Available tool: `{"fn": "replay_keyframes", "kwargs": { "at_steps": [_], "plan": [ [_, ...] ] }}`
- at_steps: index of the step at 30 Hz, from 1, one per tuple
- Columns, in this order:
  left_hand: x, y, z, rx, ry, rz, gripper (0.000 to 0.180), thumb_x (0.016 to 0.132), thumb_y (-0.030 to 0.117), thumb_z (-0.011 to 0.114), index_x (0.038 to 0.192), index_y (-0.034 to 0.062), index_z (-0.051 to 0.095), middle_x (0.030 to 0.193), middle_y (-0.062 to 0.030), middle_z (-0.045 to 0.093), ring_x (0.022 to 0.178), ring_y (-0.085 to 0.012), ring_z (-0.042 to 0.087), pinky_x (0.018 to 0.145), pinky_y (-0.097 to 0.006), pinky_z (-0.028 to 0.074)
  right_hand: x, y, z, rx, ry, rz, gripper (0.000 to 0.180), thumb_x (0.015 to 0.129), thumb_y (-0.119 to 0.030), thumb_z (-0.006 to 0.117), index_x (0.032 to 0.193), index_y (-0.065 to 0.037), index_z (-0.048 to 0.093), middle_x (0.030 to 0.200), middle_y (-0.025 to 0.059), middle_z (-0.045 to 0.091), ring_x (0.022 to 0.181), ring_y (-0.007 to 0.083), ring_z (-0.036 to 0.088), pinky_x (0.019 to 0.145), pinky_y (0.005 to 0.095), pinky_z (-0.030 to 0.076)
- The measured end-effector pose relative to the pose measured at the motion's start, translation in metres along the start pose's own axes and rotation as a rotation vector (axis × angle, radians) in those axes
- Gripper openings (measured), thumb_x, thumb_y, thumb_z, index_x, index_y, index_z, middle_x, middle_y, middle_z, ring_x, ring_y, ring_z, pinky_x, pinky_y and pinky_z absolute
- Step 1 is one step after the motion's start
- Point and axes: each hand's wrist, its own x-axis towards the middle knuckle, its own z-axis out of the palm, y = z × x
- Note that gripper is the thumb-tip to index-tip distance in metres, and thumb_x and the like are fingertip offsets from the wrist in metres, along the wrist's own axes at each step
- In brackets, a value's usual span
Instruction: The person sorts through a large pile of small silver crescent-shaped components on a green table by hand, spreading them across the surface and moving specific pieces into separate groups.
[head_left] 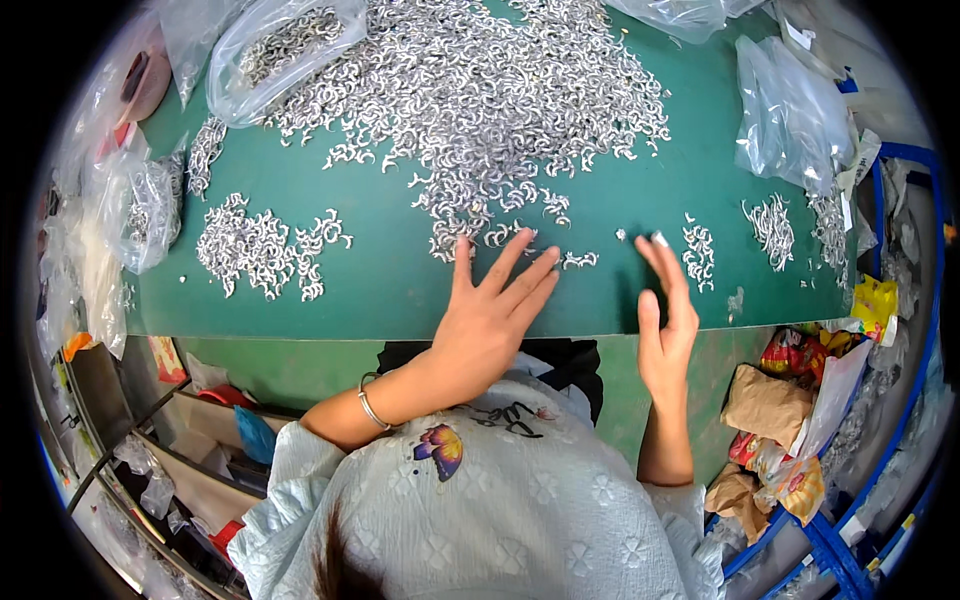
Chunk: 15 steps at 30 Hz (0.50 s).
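A big heap of small curved, silvery crescent-shaped pieces (480,100) covers the far middle of the green table (390,305). My left hand (485,310) is open, fingers spread, its fingertips at the near tip of that heap. A short row of the same pieces (580,260) lies just right of those fingertips. To the right, my right hand (668,330) has its fingers stretched out and the thumb apart. Something small and white shows at one of its fingertips; I cannot tell what. Beside it lies a small cluster of crescents (698,255).
A separate pile of crescents (250,250) sits at the left, and a smaller one (770,232) at the right. Clear plastic bags (790,110) lie at the far right, others (145,210) at the left edge. A brown paper bag (765,400) is below the table's right side.
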Motion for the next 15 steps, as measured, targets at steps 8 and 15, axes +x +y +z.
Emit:
{"fn": "replay_keyframes", "kwargs": {
  "at_steps": [8, 15],
  "plan": [
    [-0.001, -0.002, 0.008, -0.085, 0.016, 0.057, 0.052, 0.074, -0.005, 0.058, 0.126, 0.0013, 0.059, 0.148, -0.0088, 0.044, 0.142, -0.0342, 0.033, 0.104, -0.077, 0.014, 0.028, 0.004, 0.026, -0.367, 0.164, -0.249, 0.027, 0.079, 0.003, 0.071, 0.106, -0.003, 0.07, 0.102, 0.0107, 0.071, 0.106, 0.0261, 0.063, 0.095, 0.0372, 0.042],
    [-0.006, 0.0, -0.012, -0.941, 0.175, -0.202, 0.034, 0.098, 0.012, 0.052, 0.129, -0.0016, 0.054, 0.125, -0.0145, 0.059, 0.109, -0.0293, 0.059, 0.093, -0.041, 0.049, 0.029, -0.038, 0.032, 0.124, 0.163, -0.15, 0.029, 0.072, 0.013, 0.073, 0.099, 0.005, 0.069, 0.092, 0.0141, 0.072, 0.086, 0.0247, 0.065, 0.079, 0.0338, 0.051]
  ]
}}
